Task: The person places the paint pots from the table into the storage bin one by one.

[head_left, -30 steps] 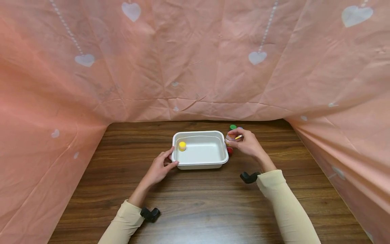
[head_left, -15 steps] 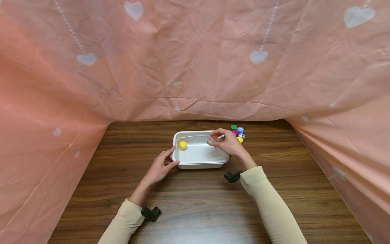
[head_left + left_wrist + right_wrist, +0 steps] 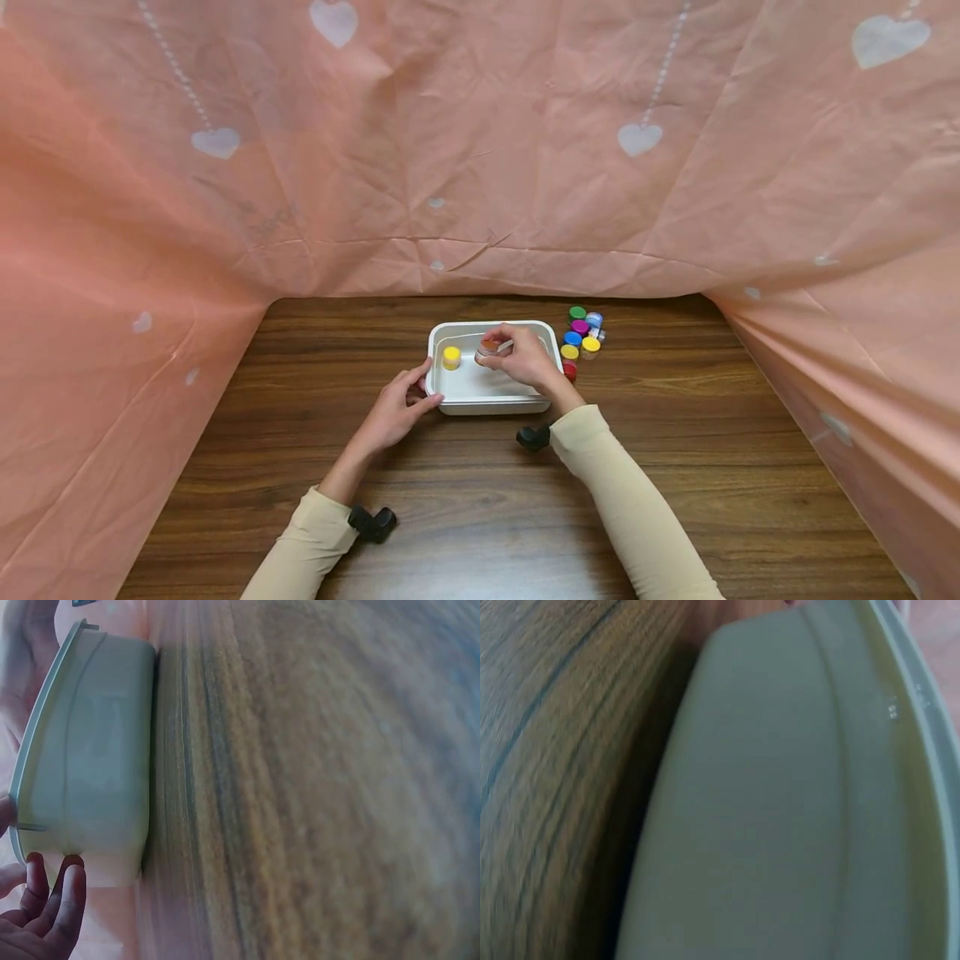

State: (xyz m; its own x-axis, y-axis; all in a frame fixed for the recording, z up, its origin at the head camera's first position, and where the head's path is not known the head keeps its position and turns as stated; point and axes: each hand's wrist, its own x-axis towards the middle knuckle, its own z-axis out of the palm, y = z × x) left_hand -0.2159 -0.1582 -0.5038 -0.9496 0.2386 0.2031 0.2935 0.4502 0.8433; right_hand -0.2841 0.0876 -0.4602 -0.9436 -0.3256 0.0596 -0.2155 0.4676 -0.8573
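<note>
In the head view a white plastic tray stands on the table. My left hand grips its left end, thumb at the front corner of the rim; the left wrist view shows fingertips against the outer wall. Over the inside of the tray, my right hand pinches a small jar with an orange-brown lid between thumb and fingers. A yellow-lidded jar stands in the tray's left part. The right wrist view is filled by the tray's outer side; the right hand and its jar are hidden there.
Beside the tray's right end is a cluster of several small jars, among them a green-lidded jar, a magenta-lidded jar and a red jar. A pink curtain with hearts surrounds the wooden table.
My right hand has carried the orange-brown-lidded jar leftward from the cluster, over the right rim and into the tray's middle. The cluster is now uncovered. My left hand keeps its place on the tray.
</note>
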